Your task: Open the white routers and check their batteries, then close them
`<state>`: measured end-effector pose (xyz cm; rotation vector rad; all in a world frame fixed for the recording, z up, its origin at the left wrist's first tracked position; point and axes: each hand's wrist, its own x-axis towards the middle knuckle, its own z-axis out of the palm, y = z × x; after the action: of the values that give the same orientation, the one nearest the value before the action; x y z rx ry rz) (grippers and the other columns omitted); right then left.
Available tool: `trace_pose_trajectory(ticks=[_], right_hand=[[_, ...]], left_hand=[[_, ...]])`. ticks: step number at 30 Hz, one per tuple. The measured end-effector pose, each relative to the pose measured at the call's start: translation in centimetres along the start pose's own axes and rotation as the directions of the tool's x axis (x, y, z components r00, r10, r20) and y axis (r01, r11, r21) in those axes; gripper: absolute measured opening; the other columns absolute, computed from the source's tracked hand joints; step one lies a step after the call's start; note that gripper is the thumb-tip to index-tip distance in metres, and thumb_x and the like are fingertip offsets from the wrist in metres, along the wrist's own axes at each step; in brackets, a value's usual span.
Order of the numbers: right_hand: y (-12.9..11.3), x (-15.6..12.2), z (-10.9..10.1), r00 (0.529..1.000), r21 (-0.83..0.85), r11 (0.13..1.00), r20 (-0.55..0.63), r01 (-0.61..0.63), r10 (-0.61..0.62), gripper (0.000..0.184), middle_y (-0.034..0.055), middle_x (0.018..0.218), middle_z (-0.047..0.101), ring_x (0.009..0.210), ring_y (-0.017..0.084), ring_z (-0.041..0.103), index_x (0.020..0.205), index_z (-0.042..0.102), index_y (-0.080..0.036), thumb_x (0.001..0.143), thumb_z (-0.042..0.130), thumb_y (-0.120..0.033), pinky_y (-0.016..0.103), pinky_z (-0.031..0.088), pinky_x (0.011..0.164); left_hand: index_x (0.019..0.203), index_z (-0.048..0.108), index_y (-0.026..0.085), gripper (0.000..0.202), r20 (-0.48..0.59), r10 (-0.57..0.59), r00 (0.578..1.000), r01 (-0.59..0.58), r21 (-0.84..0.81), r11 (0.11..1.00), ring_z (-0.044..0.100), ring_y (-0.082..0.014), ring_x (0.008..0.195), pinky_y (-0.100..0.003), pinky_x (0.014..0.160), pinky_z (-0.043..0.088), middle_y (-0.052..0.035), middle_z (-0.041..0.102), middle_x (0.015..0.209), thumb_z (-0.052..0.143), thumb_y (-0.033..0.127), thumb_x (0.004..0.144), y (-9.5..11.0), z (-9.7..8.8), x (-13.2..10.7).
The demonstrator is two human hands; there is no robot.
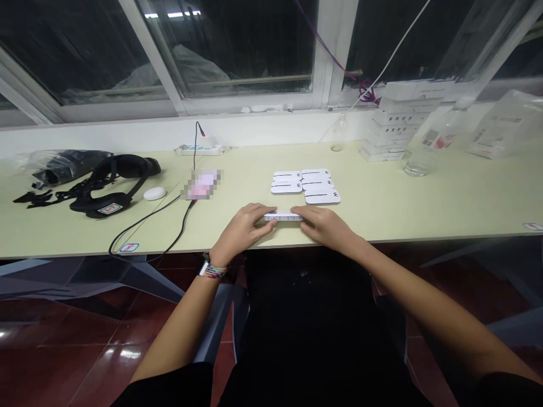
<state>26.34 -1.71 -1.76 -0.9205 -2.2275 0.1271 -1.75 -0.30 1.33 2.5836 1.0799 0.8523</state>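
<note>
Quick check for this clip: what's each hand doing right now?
Left hand: closed, holding the left end of a slim white object.
Right hand: closed, holding its right end.

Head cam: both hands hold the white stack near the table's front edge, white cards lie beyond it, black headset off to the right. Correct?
One error: the black headset is off to the left, per the head view. Left hand and right hand do hold the white stack, white cards beyond it.
</note>
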Motion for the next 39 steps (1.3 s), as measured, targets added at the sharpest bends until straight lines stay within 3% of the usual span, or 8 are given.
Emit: trace_pose_trajectory(ticks=[6, 11, 16, 20, 23, 30, 35, 39], right_hand=[[0.6, -0.1, -0.2, 1.0, 0.098, 0.995, 0.008, 0.023, -0.024, 0.04, 0.0128, 0.135, 0.081, 0.115, 0.029, 0.08, 0.146, 0.071, -0.02, 0.111, 0.052, -0.018, 0.049, 0.067, 0.097], [0.7, 0.0, -0.2, 1.0, 0.126, 0.992, 0.015, 0.006, -0.008, 0.037, 0.0099, 0.129, 0.083, 0.11, 0.027, 0.081, 0.143, 0.074, -0.025, 0.11, 0.056, -0.019, 0.048, 0.067, 0.095], [0.4, 0.1, -0.1, 0.999, 0.12, 0.992, 0.004, 0.032, -0.033, 0.047, 0.0135, 0.139, 0.078, 0.123, 0.029, 0.077, 0.146, 0.071, -0.022, 0.104, 0.055, -0.008, 0.052, 0.067, 0.102], [0.0, 0.0, -0.2, 0.997, 0.141, 0.99, 0.075, 0.021, -0.032, 0.061, 0.0097, 0.163, 0.064, 0.144, 0.029, 0.068, 0.159, 0.062, -0.029, 0.103, 0.054, -0.006, 0.056, 0.062, 0.116], [-0.2, -0.2, -0.2, 0.993, 0.159, 0.987, 0.108, 0.026, -0.043, 0.06, 0.0073, 0.159, 0.068, 0.138, 0.027, 0.072, 0.163, 0.057, -0.031, 0.108, 0.051, -0.009, 0.053, 0.065, 0.112], [0.1, 0.1, -0.3, 0.995, 0.175, 0.984, 0.099, -0.024, 0.006, 0.048, 0.0081, 0.137, 0.081, 0.115, 0.027, 0.081, 0.153, 0.068, -0.028, 0.109, 0.056, -0.015, 0.047, 0.068, 0.096], [0.2, 0.3, -0.4, 0.997, 0.202, 0.979, 0.08, -0.026, 0.01, 0.047, 0.0091, 0.135, 0.08, 0.117, 0.028, 0.078, 0.15, 0.069, -0.028, 0.107, 0.056, -0.014, 0.049, 0.065, 0.1], [0.2, 0.2, -0.2, 0.998, 0.19, 0.981, 0.056, -0.03, 0.02, 0.049, 0.0095, 0.133, 0.08, 0.117, 0.027, 0.077, 0.146, 0.07, -0.026, 0.104, 0.053, -0.008, 0.047, 0.064, 0.1]], left_hand=[[0.146, 0.071, 0.031, 0.037, 0.024, 0.086, 0.996, -0.088, 0.107, 0.99, 0.068, -0.0291, 0.113, -0.048, 0.104, 0.052, -0.0081, 0.075, 0.118, 0.054, 0.027, 0.114, -0.7, 0.0, -0.2], [0.145, 0.073, 0.032, 0.037, 0.008, 0.096, 0.995, -0.096, 0.123, 0.988, 0.068, -0.0287, 0.11, -0.052, 0.11, 0.05, -0.0062, 0.075, 0.107, 0.059, 0.027, 0.112, -1.1, 0.0, -0.3], [0.151, 0.069, 0.037, 0.045, 0.005, 0.127, 0.992, -0.127, 0.052, 0.99, 0.067, -0.0294, 0.133, -0.055, 0.116, 0.053, -0.006, 0.075, 0.143, 0.059, 0.021, 0.11, -0.4, 0.1, -0.3], [0.154, 0.067, 0.037, 0.046, 0.052, 0.148, 0.988, -0.146, -0.044, 0.988, 0.071, -0.0264, 0.133, -0.05, 0.112, 0.06, -0.0027, 0.076, 0.146, 0.052, 0.021, 0.113, 0.0, -0.1, -0.3], [0.154, 0.067, 0.037, 0.047, 0.056, 0.148, 0.987, -0.145, -0.064, 0.987, 0.073, -0.0257, 0.132, -0.049, 0.113, 0.061, -0.0019, 0.077, 0.145, 0.053, 0.02, 0.113, 0.0, -0.2, -0.4], [0.149, 0.072, 0.035, 0.04, -0.002, 0.049, 0.999, -0.049, -0.094, 0.994, 0.075, -0.0274, 0.131, -0.05, 0.114, 0.062, -0.0026, 0.077, 0.145, 0.063, 0.031, 0.111, -0.3, -0.1, -0.5], [0.14, 0.075, 0.028, 0.034, 0.023, 0.021, 1.0, -0.019, -0.073, 0.997, 0.074, -0.0281, 0.131, -0.053, 0.117, 0.059, -0.0067, 0.079, 0.14, 0.058, 0.03, 0.111, -0.5, 0.0, -0.2], [0.136, 0.075, 0.028, 0.032, 0.026, 0.086, 0.996, -0.086, -0.031, 0.996, 0.077, -0.025, 0.122, -0.061, 0.133, 0.042, -0.0039, 0.082, 0.13, 0.052, 0.029, 0.114, -1.0, 0.1, -0.1]])
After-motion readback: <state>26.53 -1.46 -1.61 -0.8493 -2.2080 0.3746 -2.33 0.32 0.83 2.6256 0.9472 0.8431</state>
